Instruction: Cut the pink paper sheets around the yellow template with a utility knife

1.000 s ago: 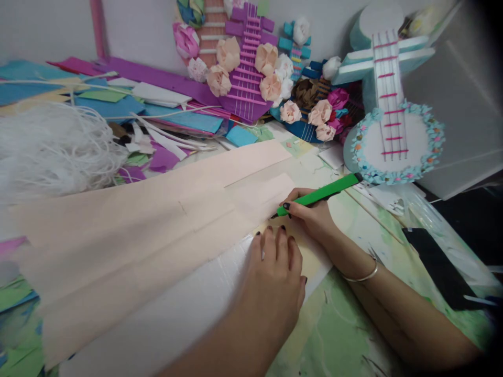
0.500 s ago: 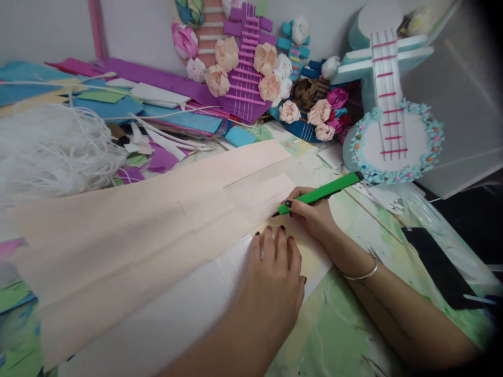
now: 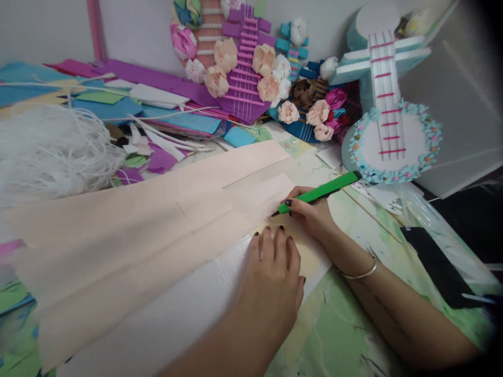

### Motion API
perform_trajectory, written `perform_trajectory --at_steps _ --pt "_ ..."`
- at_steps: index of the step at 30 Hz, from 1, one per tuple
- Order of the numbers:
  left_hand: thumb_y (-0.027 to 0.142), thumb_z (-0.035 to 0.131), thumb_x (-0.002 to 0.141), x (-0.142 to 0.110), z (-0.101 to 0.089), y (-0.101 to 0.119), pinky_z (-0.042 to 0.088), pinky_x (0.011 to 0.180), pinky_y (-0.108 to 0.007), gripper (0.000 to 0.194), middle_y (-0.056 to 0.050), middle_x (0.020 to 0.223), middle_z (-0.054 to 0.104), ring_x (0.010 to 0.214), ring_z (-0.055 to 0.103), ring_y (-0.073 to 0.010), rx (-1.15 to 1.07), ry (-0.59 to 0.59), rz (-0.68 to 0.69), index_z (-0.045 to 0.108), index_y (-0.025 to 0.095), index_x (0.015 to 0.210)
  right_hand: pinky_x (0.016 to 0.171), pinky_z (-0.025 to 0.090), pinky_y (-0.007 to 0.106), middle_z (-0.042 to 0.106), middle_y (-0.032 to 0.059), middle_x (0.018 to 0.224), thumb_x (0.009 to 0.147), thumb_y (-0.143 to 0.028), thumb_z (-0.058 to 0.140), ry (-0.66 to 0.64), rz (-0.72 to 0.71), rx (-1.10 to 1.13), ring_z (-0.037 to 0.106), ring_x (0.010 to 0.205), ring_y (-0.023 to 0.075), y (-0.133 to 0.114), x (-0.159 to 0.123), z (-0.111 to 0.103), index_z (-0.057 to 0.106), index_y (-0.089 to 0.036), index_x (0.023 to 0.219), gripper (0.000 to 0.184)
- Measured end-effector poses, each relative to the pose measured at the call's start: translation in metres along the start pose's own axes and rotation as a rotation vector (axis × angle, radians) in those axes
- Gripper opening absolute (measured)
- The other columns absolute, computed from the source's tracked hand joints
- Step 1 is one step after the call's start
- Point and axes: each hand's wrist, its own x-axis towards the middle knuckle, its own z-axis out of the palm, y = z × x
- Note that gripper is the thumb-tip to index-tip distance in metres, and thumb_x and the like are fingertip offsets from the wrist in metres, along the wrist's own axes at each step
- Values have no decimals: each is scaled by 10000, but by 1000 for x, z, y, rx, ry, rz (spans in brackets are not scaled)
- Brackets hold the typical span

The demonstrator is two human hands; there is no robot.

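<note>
A long pale-peach paper sheet (image 3: 129, 225) with cut lines and a cut-out step lies slantwise over a white sheet (image 3: 157, 309). My left hand (image 3: 275, 272) rests flat near the sheet's lower right edge, fingers stretched out and holding nothing. Just beyond its fingertips, my right hand (image 3: 312, 214) is closed round a green utility knife (image 3: 320, 192). The knife's dark tip meets the edge of the peach paper, and its black end points up to the right.
Behind the paper stand paper guitars with flowers, one purple (image 3: 245, 78) and one pale blue (image 3: 391, 131). White string (image 3: 55, 152) and coloured paper scraps (image 3: 157, 112) pile up at left. A flat black piece (image 3: 436, 267) lies at right on the green patterned tablecloth (image 3: 334, 335).
Almost nothing differs. The whole view has shifted very slightly; both hands and the knife hold the same place on the paper.
</note>
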Motion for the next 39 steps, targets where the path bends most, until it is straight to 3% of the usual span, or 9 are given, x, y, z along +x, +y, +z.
perform_trajectory --at_steps 17,39 --pt "450 514 924 0 2 0 425 1034 -536 551 -214 1380 550 1271 502 -400 -6 11 -3 585 59 1306 497 356 227 608 -4 533 677 -221 696 -40 -6 -81 465 502 99 -7 -1 1 667 -143 629 96" --pt "445 507 928 -1 0 0 429 1034 -539 546 -214 1387 543 1282 493 -400 -12 -5 0 583 60 1307 461 323 225 585 -14 505 675 -233 704 -13 -6 -13 438 463 95 0 2 -1 659 -151 627 105"
